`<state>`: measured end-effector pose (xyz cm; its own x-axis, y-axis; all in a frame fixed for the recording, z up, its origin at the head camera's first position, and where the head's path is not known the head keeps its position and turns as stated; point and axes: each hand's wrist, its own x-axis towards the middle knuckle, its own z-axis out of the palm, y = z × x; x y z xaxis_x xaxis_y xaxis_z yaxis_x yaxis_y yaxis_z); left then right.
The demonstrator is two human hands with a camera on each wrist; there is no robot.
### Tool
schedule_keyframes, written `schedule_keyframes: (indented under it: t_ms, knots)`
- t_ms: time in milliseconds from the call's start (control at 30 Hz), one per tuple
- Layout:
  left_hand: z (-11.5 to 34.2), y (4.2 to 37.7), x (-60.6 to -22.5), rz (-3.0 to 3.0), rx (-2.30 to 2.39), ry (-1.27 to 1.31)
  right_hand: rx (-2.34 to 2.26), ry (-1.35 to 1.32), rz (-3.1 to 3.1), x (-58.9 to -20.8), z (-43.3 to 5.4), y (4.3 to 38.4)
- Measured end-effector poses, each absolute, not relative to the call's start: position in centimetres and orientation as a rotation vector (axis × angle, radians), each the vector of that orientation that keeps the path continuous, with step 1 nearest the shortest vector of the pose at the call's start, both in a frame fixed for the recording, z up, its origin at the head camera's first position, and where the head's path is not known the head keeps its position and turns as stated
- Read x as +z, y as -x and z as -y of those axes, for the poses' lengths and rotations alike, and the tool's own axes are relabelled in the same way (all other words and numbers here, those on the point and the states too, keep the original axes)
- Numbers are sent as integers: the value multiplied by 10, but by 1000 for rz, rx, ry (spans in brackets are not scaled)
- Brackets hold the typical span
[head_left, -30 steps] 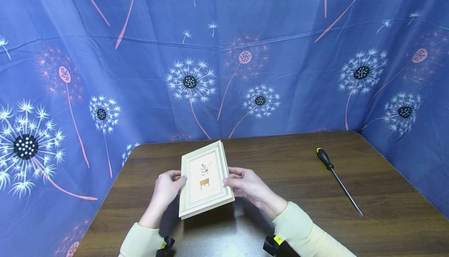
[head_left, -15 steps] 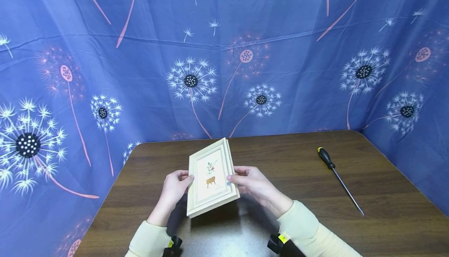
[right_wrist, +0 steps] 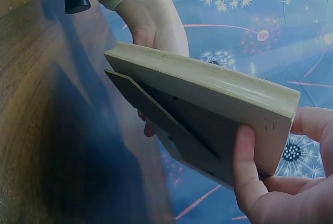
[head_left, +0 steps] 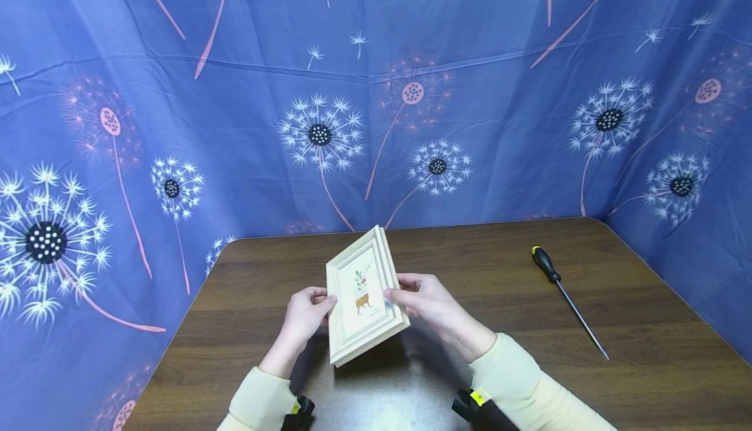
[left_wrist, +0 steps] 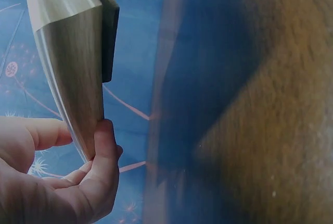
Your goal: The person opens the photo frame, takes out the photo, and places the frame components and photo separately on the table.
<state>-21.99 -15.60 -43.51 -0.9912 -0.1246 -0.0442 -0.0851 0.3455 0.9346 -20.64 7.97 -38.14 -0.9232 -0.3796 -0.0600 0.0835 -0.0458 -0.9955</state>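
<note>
A cream picture frame (head_left: 363, 300) with a print of a potted plant is held up over the table, tilted, its picture side toward the head camera. My left hand (head_left: 307, 317) grips its left edge, thumb on the front and fingers behind, as the left wrist view shows. On the opposite edge, my right hand (head_left: 433, 310) pinches the frame the same way. The right wrist view shows the back of the picture frame (right_wrist: 218, 88), where a dark stand flap (right_wrist: 156, 112) sticks out at an angle from the backing.
A screwdriver (head_left: 570, 300) with a black and yellow handle lies on the right of the brown wooden table (head_left: 482, 255). A blue dandelion-print cloth (head_left: 499, 124) hangs along the back and both sides. Black wrist devices (head_left: 467, 405) sit under both sleeves.
Both hands have carried the picture frame a little to the right and turned it slightly, its right side swinging back. The screwdriver stays where it was.
</note>
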Motion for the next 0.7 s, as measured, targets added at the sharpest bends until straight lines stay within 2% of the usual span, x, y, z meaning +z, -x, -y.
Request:
schedule_keyframes:
  t_ms: [333,700]
  knots:
    - [148,222,-443,2528,-1834,-173,-1910,311,-2206,-374,-80,206]
    - [138,224,-449,2508,-1898,-153,-1628,482,-2585,-368,-83,208]
